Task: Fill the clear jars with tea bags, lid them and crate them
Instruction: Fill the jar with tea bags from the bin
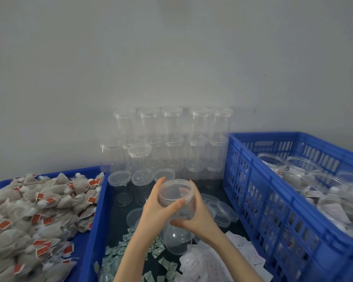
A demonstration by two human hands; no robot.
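I hold an empty, lidless clear jar (176,197) upright over the dark table, at centre. My left hand (158,206) grips its left side with the thumb across the front. My right hand (198,215) wraps round its right side and underside. A heap of grey tea bags with red tags (35,216) fills a blue tray (98,202) on the left. The blue slotted crate (259,202) on the right holds several filled, lidded jars (302,165). Loose clear lids (224,212) lie just right of my hands.
Stacked empty lidded jars (167,139) stand against the grey wall behind. Three more lidded jars (119,187) stand nearer. Another clear jar (176,239) lies below my hands. Small green sachets (118,255) and white paper packets (240,251) litter the table's front.
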